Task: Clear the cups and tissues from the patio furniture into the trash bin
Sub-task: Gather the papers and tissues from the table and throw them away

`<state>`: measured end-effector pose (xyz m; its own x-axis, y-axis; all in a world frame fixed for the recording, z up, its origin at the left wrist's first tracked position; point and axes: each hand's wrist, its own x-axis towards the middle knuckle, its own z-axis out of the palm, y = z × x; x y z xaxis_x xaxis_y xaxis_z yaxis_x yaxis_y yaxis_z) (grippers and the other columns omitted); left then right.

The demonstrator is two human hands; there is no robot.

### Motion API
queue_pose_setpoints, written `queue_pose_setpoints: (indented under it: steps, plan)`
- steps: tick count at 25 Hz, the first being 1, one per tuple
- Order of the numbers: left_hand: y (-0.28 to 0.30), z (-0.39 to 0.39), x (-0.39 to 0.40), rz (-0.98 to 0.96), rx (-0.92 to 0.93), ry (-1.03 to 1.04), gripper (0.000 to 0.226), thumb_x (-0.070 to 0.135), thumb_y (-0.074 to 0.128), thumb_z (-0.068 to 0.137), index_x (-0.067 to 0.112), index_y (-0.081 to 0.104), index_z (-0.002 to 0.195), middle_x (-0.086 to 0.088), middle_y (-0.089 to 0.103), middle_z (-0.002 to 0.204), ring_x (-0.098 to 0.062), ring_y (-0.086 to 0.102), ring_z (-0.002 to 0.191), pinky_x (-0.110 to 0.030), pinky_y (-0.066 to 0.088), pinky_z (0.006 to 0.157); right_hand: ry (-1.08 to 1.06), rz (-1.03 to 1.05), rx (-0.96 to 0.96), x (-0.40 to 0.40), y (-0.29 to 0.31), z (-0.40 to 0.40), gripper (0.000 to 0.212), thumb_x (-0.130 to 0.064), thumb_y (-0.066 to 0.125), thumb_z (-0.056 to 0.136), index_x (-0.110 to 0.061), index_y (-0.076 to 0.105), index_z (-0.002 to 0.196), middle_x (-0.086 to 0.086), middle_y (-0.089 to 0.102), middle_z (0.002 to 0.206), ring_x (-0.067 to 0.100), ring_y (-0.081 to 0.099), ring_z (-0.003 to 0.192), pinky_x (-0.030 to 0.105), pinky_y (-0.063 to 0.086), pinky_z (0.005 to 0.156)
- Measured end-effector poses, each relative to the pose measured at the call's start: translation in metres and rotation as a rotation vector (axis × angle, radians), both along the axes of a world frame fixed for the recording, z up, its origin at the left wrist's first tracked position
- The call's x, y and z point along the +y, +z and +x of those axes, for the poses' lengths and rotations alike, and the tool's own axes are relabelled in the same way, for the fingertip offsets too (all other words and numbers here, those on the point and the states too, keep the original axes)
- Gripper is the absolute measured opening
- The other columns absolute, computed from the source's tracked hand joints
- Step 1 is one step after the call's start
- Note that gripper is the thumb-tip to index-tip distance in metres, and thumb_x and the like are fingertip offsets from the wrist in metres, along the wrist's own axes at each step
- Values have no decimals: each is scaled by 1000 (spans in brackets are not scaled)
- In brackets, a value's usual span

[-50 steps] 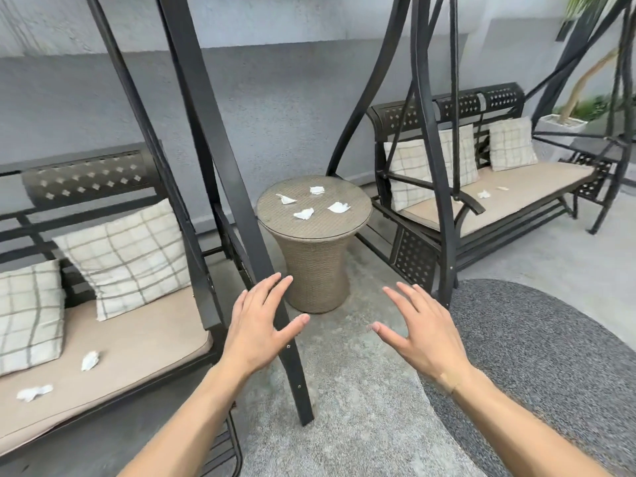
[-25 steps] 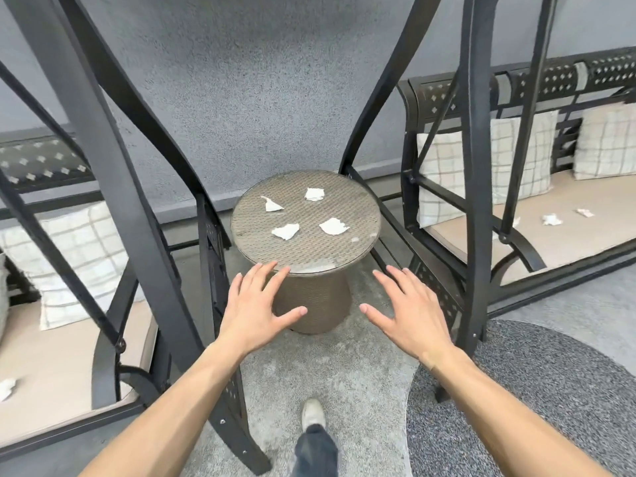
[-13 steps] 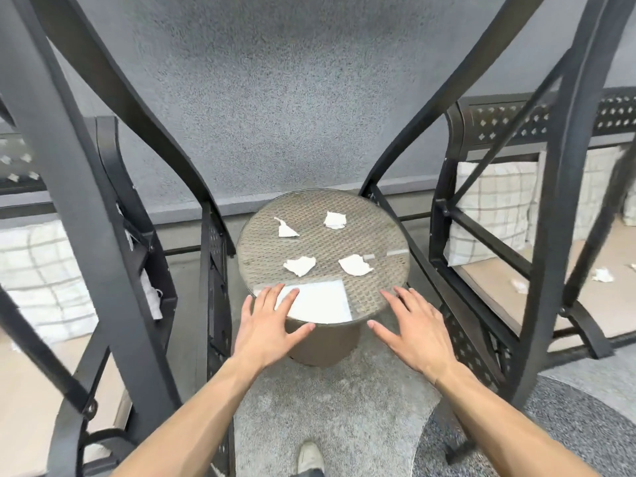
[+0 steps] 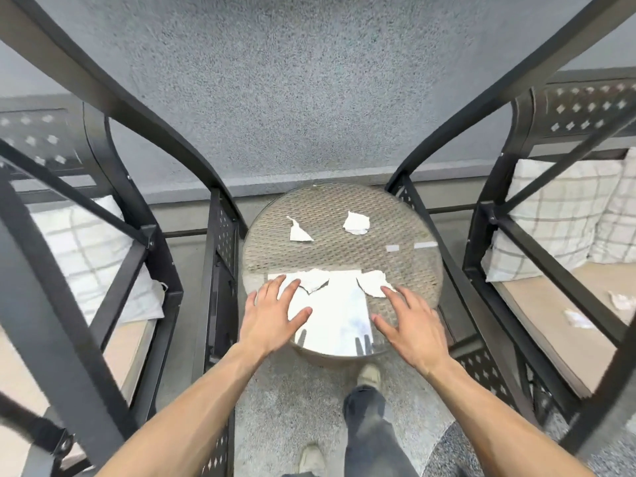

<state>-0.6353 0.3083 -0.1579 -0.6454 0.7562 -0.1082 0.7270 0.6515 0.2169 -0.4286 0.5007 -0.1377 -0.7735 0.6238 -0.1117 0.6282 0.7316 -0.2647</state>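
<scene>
Head view, read left to right. A black metal swing seat (image 4: 113,215) with a checked cushion (image 4: 93,256) stands at the left. The left hand (image 4: 272,318) is spread wide, fingers straight, holding nothing; it reaches over the near left rim of the round wicker table (image 4: 406,270), whose glass top reflects a bright patch. Its fingertips lie just beside one torn tissue (image 4: 315,280); whether they touch the glass cannot be told. Two further tissue pieces lie nearer the wall: a triangular scrap (image 4: 298,232) and a rounder scrap (image 4: 356,223). A fourth tissue (image 4: 373,283) lies at the tips of the right hand (image 4: 413,325), likewise wide and holding nothing, over the near right rim. Farther right, a second swing seat (image 4: 550,304) carries checked cushions and two more tissue scraps (image 4: 619,300) on its beige pad.
</scene>
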Motion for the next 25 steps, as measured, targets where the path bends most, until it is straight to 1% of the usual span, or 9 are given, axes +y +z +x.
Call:
queue_pose_setpoints:
  steps: [3, 7, 12, 15, 18, 21, 23, 25]
  plan:
    - [-9, -18, 30, -29, -28, 47, 68, 67, 33, 92, 33, 23, 150, -2, 24, 157, -23, 23, 143, -47, 21, 115, 50, -67, 5, 37, -14, -26, 62, -61, 42, 90, -31, 33, 144, -2, 34, 150, 21, 33, 135, 45, 37, 105]
    - [-18, -35, 71, -71, -159, 108, 66, 57, 44, 93, 33, 21, 151, -3, 19, 159, -25, 24, 142, -47, 29, 112, 125, -108, -40, 92, -24, -58, 57, -50, 50, 92, -29, 34, 143, -2, 34, 148, 23, 37, 131, 40, 41, 100]
    - [-39, -43, 102, -123, -261, 208, 65, 51, 51, 92, 34, 24, 149, -2, 19, 157, -27, 34, 136, -48, 43, 101, 224, -158, -123, 139, -43, -82, 54, -43, 54, 92, -32, 36, 142, -3, 37, 143, 23, 46, 122, 37, 48, 92]
    - [-58, -48, 111, -186, -317, 240, 64, 46, 55, 92, 34, 26, 148, -3, 20, 156, -28, 39, 133, -47, 47, 96, 258, -186, -180, 151, -59, -91, 53, -39, 55, 92, -33, 37, 142, -3, 39, 141, 23, 47, 119, 36, 47, 91]
    - [-76, -56, 120, -245, -336, 217, 63, 38, 58, 93, 36, 26, 148, -4, 19, 157, -29, 41, 131, -48, 47, 96, 279, -217, -248, 154, -76, -99, 57, -36, 59, 90, -33, 36, 142, -3, 37, 142, 22, 45, 122, 36, 46, 93]
    - [-91, -65, 132, -301, -302, 164, 62, 34, 57, 94, 37, 25, 147, -6, 21, 154, -31, 40, 130, -48, 48, 94, 298, -238, -306, 155, -90, -107, 60, -32, 63, 88, -36, 36, 142, -4, 36, 142, 22, 46, 121, 38, 48, 90]
    - [-98, -69, 140, -323, -286, 128, 57, 32, 56, 94, 39, 28, 144, -4, 25, 151, -30, 41, 126, -45, 49, 89, 292, -253, -325, 154, -98, -113, 61, -28, 65, 87, -39, 37, 139, -5, 37, 139, 23, 48, 117, 39, 50, 87]
    - [-104, -72, 143, -341, -288, 90, 53, 30, 56, 93, 38, 34, 141, -2, 29, 146, -28, 44, 121, -43, 49, 86, 294, -254, -356, 153, -108, -118, 61, -25, 65, 86, -41, 37, 138, -5, 36, 139, 24, 48, 117, 38, 50, 87]
